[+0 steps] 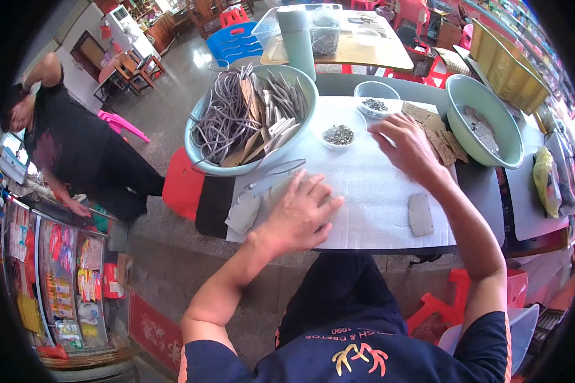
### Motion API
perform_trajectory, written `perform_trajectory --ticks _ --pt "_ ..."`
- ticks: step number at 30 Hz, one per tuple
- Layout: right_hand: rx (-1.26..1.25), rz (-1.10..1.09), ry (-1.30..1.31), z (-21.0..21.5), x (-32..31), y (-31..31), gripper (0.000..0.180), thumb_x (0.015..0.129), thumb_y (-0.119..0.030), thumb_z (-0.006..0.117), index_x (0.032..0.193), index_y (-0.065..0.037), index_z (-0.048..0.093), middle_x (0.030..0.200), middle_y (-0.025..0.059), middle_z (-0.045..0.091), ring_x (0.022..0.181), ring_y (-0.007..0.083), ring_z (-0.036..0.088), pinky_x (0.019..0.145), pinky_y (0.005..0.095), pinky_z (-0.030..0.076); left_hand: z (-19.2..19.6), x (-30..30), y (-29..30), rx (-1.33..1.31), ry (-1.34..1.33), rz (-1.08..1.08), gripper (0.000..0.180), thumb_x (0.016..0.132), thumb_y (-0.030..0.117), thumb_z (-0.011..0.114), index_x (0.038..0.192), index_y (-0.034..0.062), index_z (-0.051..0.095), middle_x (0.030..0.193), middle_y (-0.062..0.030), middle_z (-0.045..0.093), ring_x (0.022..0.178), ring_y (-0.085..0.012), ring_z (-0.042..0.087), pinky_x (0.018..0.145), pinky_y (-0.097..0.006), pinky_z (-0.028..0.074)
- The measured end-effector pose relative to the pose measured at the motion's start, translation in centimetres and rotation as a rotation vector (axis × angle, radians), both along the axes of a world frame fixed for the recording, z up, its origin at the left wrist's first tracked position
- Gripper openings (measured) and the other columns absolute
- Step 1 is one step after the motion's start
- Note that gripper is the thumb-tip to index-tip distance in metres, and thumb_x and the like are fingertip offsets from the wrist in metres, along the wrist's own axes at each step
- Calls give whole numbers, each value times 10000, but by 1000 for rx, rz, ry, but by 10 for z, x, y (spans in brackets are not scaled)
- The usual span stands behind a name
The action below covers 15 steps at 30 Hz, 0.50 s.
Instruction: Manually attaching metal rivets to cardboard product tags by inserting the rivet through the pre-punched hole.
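My left hand (298, 214) lies palm down on the white foam sheet (358, 220), its fingers spread. Just beyond its fingertips a thin grey cable (281, 171) runs back toward a large tub. Left of the wrist is a flat grey plate (243, 212), partly covered by glare. My right hand (406, 145) hovers over the far part of the sheet, fingers bent and drawn together; whatever they pinch is too small to see. Its fingertips are beside a small clear bowl of tiny metal pieces (338, 135). A second grey plate (420, 215) lies near the right forearm.
A pale green tub (195, 150) full of grey cables and strips stands at the far left. Another clear bowl (377, 89) of small parts and torn cardboard (437, 137) lie at the back. A green basin (516, 143) holds grey plates. A person (86, 153) stands left.
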State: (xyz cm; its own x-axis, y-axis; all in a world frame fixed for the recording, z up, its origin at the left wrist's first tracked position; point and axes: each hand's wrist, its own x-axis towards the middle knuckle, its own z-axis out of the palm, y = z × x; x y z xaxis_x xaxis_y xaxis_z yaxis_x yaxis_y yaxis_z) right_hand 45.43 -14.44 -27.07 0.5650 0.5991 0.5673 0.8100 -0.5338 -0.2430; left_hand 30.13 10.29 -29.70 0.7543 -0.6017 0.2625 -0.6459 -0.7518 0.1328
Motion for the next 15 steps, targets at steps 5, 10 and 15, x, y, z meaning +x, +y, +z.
perform_trajectory --ticks 5,10,15 --pt "-87 -88 -30 -1 41 55 54 830 -143 671 807 -100 694 865 96 669 867 326 643 755 445 515 -6 -8 -22 -81 -75 0 468 817 288 695 1246 124 604 1259 -126 545 1319 -347 430 1147 -578 259" --pt "-342 121 68 1 61 78 155 784 -274 736 858 -139 716 897 87 707 894 313 691 734 447 539 -4 -22 -48 -198 -86 -103 393 839 277 689 1195 123 626 1280 -122 551 1305 -351 466 1135 -555 297" --pt "-935 31 149 3 67 110 261 728 -263 703 935 -108 734 868 136 716 847 316 702 713 427 545 -9 -27 -65 -306 -63 -191 350 804 174 722 1133 111 621 1253 -112 551 1282 -343 481 1127 -552 326"
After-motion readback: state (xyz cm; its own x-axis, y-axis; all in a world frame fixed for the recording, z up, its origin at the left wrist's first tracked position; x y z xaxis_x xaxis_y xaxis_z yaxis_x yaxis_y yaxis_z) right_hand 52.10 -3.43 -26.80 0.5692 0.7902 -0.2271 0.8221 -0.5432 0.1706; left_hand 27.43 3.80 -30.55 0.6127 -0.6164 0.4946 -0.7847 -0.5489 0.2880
